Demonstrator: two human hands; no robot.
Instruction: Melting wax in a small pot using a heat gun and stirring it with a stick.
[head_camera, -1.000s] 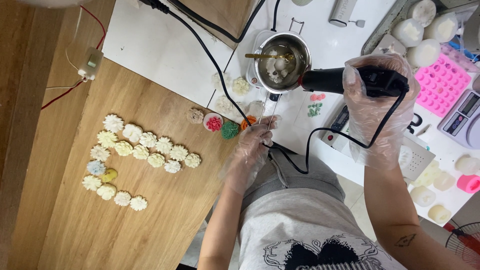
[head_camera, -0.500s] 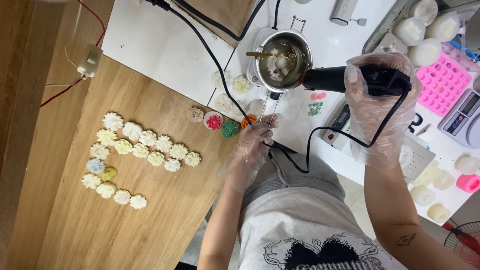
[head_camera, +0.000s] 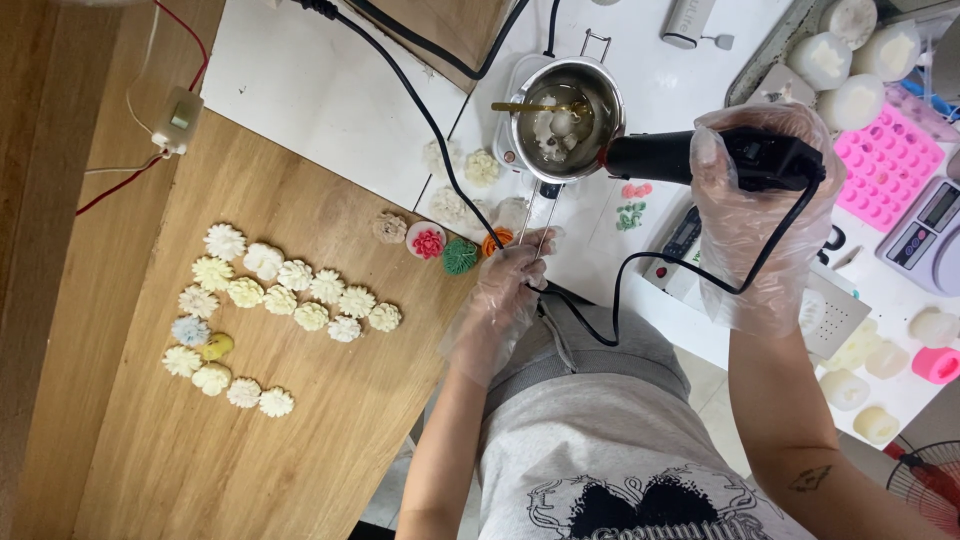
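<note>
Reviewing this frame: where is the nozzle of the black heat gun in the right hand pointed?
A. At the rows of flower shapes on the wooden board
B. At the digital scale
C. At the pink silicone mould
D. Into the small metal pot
D. The right hand holds the black heat gun level, its nozzle at the rim of the small metal pot, while the left hand holds the pot's wire handle.

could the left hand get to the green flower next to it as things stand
Probably yes, once it lets go. The left hand grips the pot's wire handle, so it is busy. The green flower lies just beside it on the wooden table, with nothing between.
</note>
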